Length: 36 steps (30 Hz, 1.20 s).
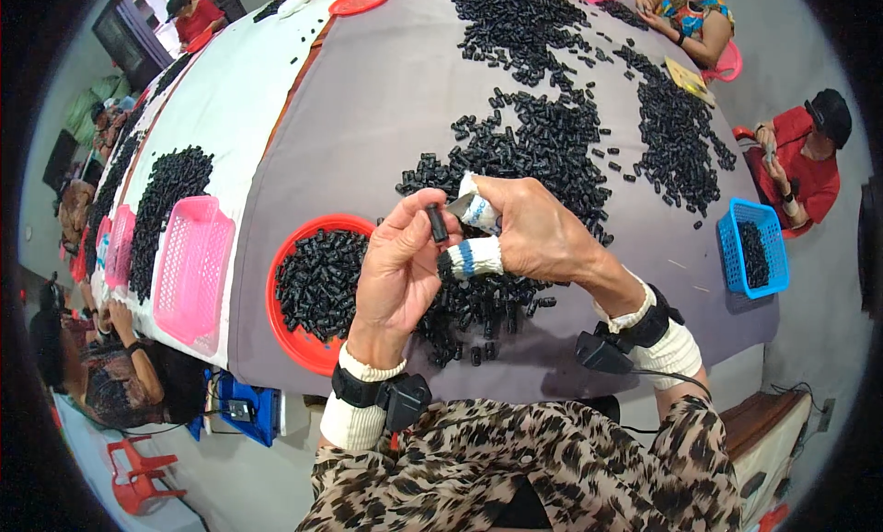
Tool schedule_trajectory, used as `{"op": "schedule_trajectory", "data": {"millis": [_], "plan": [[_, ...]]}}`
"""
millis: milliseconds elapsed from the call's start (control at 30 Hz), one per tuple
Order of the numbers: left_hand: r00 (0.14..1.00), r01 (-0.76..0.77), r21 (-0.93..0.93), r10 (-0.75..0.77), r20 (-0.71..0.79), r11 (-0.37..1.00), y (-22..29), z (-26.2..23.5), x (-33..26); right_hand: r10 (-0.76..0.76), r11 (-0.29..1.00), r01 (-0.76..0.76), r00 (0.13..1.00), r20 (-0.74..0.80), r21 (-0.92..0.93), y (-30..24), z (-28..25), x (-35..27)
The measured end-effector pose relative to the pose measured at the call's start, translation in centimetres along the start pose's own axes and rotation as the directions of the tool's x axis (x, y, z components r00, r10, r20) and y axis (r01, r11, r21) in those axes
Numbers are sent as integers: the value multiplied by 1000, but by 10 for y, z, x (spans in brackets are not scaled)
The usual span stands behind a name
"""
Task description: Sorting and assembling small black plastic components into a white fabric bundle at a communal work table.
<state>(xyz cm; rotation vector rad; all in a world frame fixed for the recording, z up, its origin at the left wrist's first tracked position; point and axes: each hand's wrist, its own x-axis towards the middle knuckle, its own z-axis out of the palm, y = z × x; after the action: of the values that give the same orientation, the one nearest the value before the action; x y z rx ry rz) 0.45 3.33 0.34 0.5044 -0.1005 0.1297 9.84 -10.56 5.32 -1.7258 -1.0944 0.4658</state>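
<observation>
My left hand [397, 270] pinches a small black cylindrical part [436, 223] upright between thumb and fingertips. Close against it, my right hand [543, 230] is closed around a small grey metal blade [461, 204], whose handle end is hidden in the grip. White wrapping [480, 214] with blue marks covers the thumb area of that hand, and a white finger cover [475, 256] with a blue band sits on one finger. Beneath both hands spreads a large pile of similar black parts [543, 146]. Left of my left hand stands a round red tray [272, 297] heaped with more.
A grey cloth covers the table [368, 100]. Pink baskets [195, 274] stand at the left, and a blue basket [780, 256] with black parts is at the right edge. Co-workers sit around, one in a red shirt [802, 164] at right. Cabled black wristbands [382, 394] circle both my wrists.
</observation>
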Motion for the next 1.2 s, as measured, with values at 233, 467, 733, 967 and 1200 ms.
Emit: {"op": "schedule_trajectory", "data": {"millis": [233, 467, 733, 967, 1200], "plan": [[999, -16, 34, 17, -32, 999, 7, 3, -3, 25, 993, -19, 998, 58, -114, -11, 1, 9], [997, -28, 85, 34, -64, 996, 11, 4, -3, 1, 1000, 0, 1000, 18, -26, -8, 3, 11], [999, -18, 106, 22, -41, 994, 10, 7, 2, 28, 998, -30, 999, -25, -62, -13, 1, 6], [993, -67, 168, 82, -87, 984, 2, 14, 5, 16, 998, -25, 989, -146, -59, -11, 0, -2], [990, -31, 199, 58, -128, 979, -7, 18, 5, 10, 999, -3, 989, -147, 48, 1, -1, -8]]}}
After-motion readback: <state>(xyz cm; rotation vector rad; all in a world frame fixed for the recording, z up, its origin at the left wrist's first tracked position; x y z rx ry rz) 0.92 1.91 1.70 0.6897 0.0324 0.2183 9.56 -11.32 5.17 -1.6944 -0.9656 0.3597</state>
